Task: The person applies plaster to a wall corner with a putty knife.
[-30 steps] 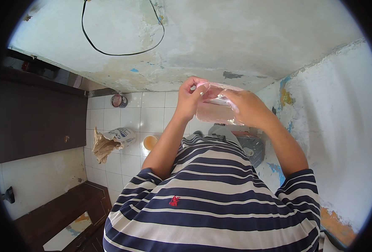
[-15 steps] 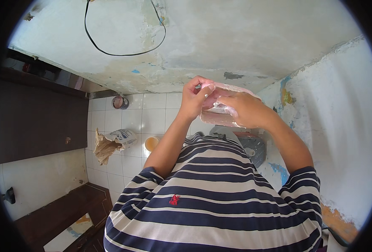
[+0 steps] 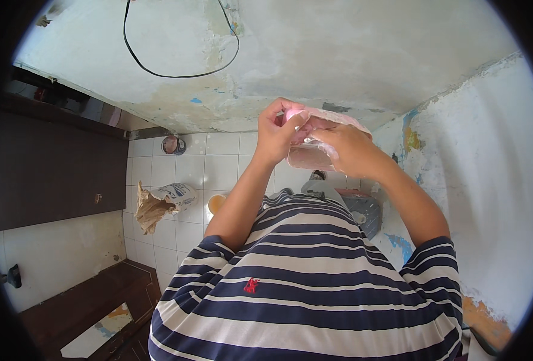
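Note:
A pink plastic tub (image 3: 311, 158), see-through in its lower wall and smeared with white paste, is held up in front of my chest, close to the wall. My left hand (image 3: 278, 135) grips its left end, thumb bent over the rim and fingers behind. My right hand (image 3: 352, 150) reaches over the tub from the right, its fingers curled down inside. White paste coats those fingers and specks my left thumb. Whatever the right fingers pinch is hidden by the hand and the paste.
Patchy plastered wall (image 3: 314, 54) rises ahead, with a black cable loop (image 3: 182, 76). On the tiled floor are a torn paper sack (image 3: 164, 201), a round yellowish container (image 3: 216, 203) and a paint can (image 3: 170, 144). A grey bucket-like object (image 3: 365, 215) sits by the right wall.
The tub has risen slightly and tilted, and both hands moved up with it. My right fingers have shifted within the tub. A foot now shows beneath it.

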